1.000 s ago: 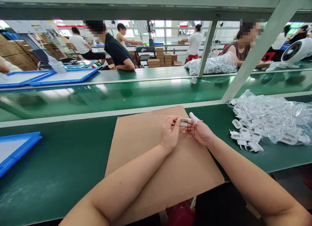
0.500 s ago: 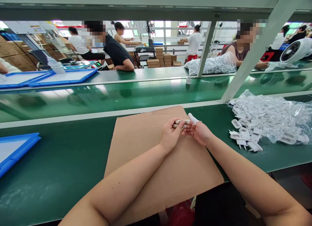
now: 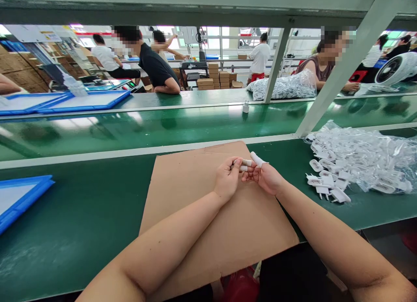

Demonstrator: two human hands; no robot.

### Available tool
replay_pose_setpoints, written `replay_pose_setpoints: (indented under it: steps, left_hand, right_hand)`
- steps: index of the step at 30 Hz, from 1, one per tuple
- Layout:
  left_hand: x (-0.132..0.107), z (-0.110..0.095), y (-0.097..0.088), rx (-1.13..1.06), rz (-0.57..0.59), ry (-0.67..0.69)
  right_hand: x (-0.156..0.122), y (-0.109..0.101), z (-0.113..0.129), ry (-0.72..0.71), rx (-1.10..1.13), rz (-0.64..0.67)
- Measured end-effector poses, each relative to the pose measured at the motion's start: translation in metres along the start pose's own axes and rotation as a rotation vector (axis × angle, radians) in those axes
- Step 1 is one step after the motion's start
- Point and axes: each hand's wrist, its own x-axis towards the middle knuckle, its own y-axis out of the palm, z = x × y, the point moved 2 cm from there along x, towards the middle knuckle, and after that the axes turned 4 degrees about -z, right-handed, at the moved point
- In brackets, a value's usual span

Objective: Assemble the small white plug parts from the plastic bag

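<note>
My left hand (image 3: 227,179) is closed over the cardboard sheet (image 3: 185,198), its thumb and fingers pinching the covered fingertips of my right hand. My right hand (image 3: 269,177) faces it palm inward, thumb raised, two fingers reaching into the left one and the others loosely curled. A white finger cot (image 3: 257,159) covers the right thumb. Other finger cots (image 3: 246,162), greyish towards the tips, show on the two fingers between the hands. The hands overlap, so part of the left fingers is hidden.
White plug adapters (image 3: 329,180) lie piled at right, partly under a clear plastic bag (image 3: 374,152). Blue-edged trays (image 3: 26,202) are at left. A single adapter (image 3: 245,106) stands on the green conveyor (image 3: 195,124). A slanted post (image 3: 339,67) rises at right; co-workers sit beyond.
My left hand has shifted slightly left along the right fingers, showing more of their white covers. The single adapter has moved left on the conveyor. A background person has raised an arm.
</note>
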Motion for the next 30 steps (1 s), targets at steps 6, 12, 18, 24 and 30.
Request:
replay_pose_setpoints:
  steps: [6,12,18,24,30]
  left_hand:
    - [-0.0001,-0.0040,0.0003,0.008,-0.047,0.011]
    - [0.0020,-0.0032,-0.0026,0.031,-0.106,-0.012]
    - [0.0005,-0.0068,-0.0001,0.020,-0.015,-0.036]
    - [0.0009,-0.0079,0.0029,-0.030,-0.009,-0.037]
    - [0.0006,-0.0096,0.0041,-0.063,-0.016,-0.048]
  right_hand:
    - [-0.0018,0.0027,0.0012,0.023,0.022,-0.011]
    - [-0.0008,0.0031,0.0018,0.040,0.033,-0.004]
    - [-0.0005,0.0004,0.0027,-0.019,0.011,-0.001]
    - [-0.0013,0.0028,0.0015,0.009,0.002,0.021]
    - [-0.0028,0.0048,0.0027,0.023,-0.015,0.031]
